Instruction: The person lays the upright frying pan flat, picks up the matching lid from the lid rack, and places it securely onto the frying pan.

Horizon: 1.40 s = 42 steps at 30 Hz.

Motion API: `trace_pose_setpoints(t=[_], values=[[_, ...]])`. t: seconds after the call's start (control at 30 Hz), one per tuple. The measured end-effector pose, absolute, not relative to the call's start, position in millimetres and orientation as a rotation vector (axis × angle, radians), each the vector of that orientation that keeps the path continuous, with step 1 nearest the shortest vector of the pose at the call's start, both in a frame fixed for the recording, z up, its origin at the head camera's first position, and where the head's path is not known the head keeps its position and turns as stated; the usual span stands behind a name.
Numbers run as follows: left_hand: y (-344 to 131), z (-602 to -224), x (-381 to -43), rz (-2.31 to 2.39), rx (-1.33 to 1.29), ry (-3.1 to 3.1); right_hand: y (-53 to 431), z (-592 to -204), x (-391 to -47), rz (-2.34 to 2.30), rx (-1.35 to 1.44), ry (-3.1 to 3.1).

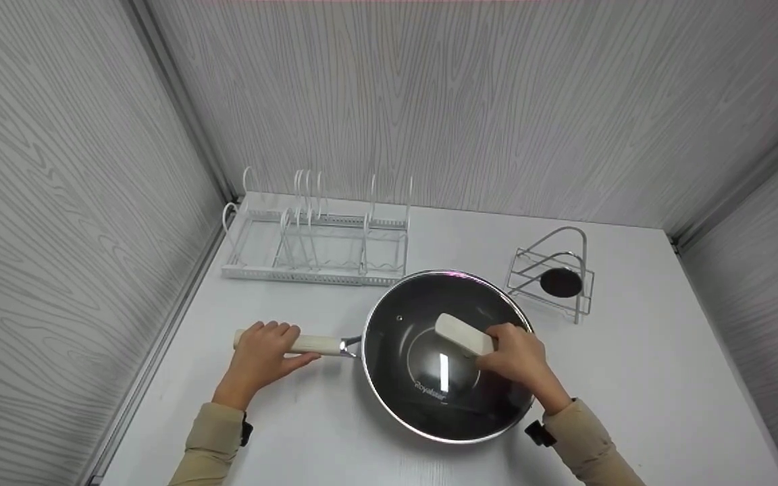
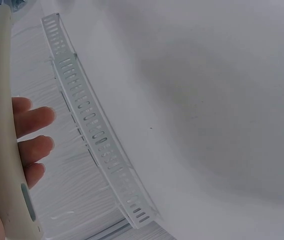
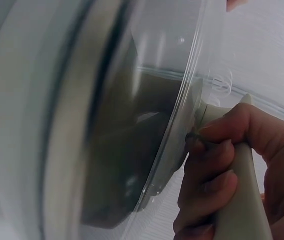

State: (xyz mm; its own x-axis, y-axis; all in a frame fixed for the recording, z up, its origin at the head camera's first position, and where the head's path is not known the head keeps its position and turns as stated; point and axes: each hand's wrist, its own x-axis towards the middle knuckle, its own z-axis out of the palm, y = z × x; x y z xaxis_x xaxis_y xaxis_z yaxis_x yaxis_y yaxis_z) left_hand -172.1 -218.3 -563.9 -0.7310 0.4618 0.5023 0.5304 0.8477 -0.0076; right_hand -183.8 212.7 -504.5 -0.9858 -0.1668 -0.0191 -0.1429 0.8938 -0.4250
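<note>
A deep frying pan [image 3: 21, 125] stands in front of me, covered by a dark-looking glass lid [image 1: 423, 378] with a bright metal rim. From its left side juts a cream handle [image 1: 321, 345], which my left hand [image 1: 264, 354] grips. In the left wrist view, the fingers [image 2: 34, 120] show beyond that handle. My right hand [image 1: 516, 354] holds the lid's cream, upright handle [image 1: 460, 332], and its fingers [image 3: 212, 187] curl round the grip in the right wrist view. Whether the lid sits fully on the pan, I cannot tell.
Behind the pan on the left stands a white wire rack [image 1: 315, 275] with upright loops. A smaller grey wire stand [image 1: 551, 260], with a dark round disc [image 1: 560, 283], is at the right. Grey wood-grain walls [image 1: 429, 101] enclose the white table [image 1: 652, 378].
</note>
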Motion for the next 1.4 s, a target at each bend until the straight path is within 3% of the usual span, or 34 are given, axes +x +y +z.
trace_pose_setpoints(t=[0.5, 1.4], values=[[-217, -565, -171, -0.178, -0.713, -2.541, 214, -509, -183, -0.547, -0.433, 3.015], [-218, -568, -172, -0.144, -0.668, -2.587, 207, -512, -182, -0.482, -0.395, 3.093]])
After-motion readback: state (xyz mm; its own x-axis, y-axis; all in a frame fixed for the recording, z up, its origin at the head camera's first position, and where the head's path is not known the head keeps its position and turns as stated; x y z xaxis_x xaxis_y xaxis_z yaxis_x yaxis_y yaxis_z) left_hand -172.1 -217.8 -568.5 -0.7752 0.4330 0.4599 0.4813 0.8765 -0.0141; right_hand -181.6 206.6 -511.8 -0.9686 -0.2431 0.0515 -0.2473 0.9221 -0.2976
